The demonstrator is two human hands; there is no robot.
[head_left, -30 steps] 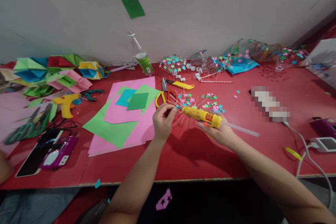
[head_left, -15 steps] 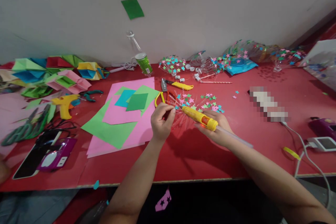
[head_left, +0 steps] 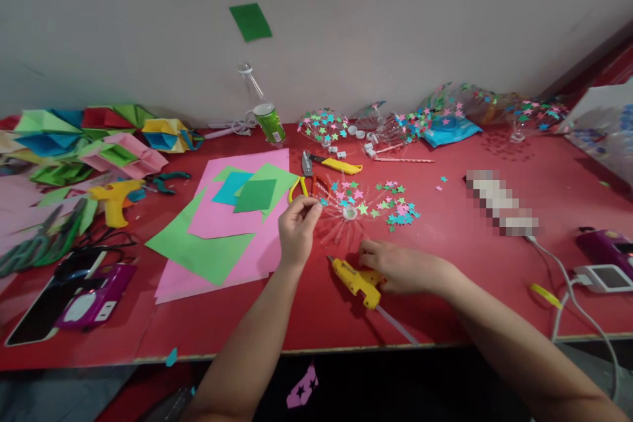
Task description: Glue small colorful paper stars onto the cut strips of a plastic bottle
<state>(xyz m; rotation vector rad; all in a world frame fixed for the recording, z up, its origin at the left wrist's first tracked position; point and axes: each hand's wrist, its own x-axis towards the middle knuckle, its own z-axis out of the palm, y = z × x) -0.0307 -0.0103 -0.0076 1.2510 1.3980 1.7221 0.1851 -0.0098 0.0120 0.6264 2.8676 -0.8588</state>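
My left hand [head_left: 298,227] is closed in a pinch at the left side of a clear plastic piece [head_left: 350,213] cut into thin spread strips. What lies between its fingertips is too small to make out; a blue star [head_left: 324,202] shows right beside them. My right hand [head_left: 403,267] has its fingers curled at the handle of a yellow glue gun [head_left: 356,280], low over the table. The gun's nozzle points up and left, and a clear glue stick [head_left: 398,325] sticks out of its back. Small coloured paper stars [head_left: 395,203] lie on and right of the strips.
Pliers [head_left: 307,175] and a yellow cutter [head_left: 341,165] lie behind the strips. Coloured paper sheets [head_left: 208,257], scissors [head_left: 44,237] and a second glue gun [head_left: 116,201] are on the left. A bottle [head_left: 267,120] and star-covered plastic pieces [head_left: 324,124] stand along the wall. A white cable [head_left: 554,254] runs at right.
My right hand has brought the glue gun from beside my left fingertips down towards the table's front, and the hub of the strips now shows. My left hand keeps its pinch nearly in place.
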